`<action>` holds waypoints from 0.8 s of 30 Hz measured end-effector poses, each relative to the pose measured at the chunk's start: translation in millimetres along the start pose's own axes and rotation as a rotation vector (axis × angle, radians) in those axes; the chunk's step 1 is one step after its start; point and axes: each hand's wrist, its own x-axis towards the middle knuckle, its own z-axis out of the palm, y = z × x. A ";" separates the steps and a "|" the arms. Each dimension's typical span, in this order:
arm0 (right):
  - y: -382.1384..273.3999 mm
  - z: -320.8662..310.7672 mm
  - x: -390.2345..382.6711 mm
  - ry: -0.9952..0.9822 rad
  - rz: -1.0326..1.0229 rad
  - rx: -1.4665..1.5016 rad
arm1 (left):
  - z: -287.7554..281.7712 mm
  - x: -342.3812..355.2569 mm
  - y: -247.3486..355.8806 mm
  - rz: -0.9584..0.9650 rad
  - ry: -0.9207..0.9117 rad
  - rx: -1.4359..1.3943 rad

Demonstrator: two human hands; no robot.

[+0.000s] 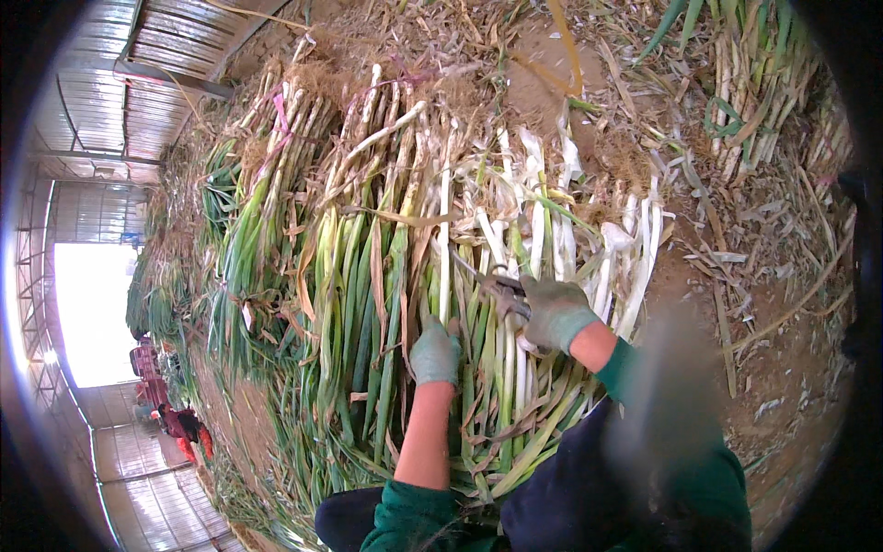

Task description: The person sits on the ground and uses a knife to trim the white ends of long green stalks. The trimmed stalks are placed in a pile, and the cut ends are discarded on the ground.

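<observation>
My left hand (pixel 435 353), in a pale green glove, is closed around the lower part of a long green onion (pixel 445 248) with a white stalk. In my right hand (pixel 557 318), also gloved, is a pair of shears (pixel 502 291) with dark handles. Its grey blades point up and left toward that onion, and I cannot tell whether they touch it. Bare white stalks (pixel 644 258) lie beneath and beyond my right hand. Left of my left hand are unpeeled green onions (pixel 368 267) with dry brown leaves and rooty ends pointing away from me.
Onion bundles with pink ties (pixel 280 110) lie at the far left, and another bundle (pixel 750 83) is at the upper right. Dry leaf scraps (pixel 736 258) cover the dirt floor. A person in dark and orange clothing (pixel 184 428) is near metal shed walls (pixel 147 469).
</observation>
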 end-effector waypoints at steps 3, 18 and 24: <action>-9.6 -24.0 23.2 0.000 0.041 0.025 | -9.2 -26.0 -3.1 -0.048 -0.062 0.041; -10.1 -25.2 61.7 0.138 0.073 -0.026 | -4.3 -73.7 9.7 -0.035 -0.140 0.014; -6.4 -55.5 95.3 0.167 0.145 0.009 | 4.4 -84.1 12.7 0.037 -0.088 -0.009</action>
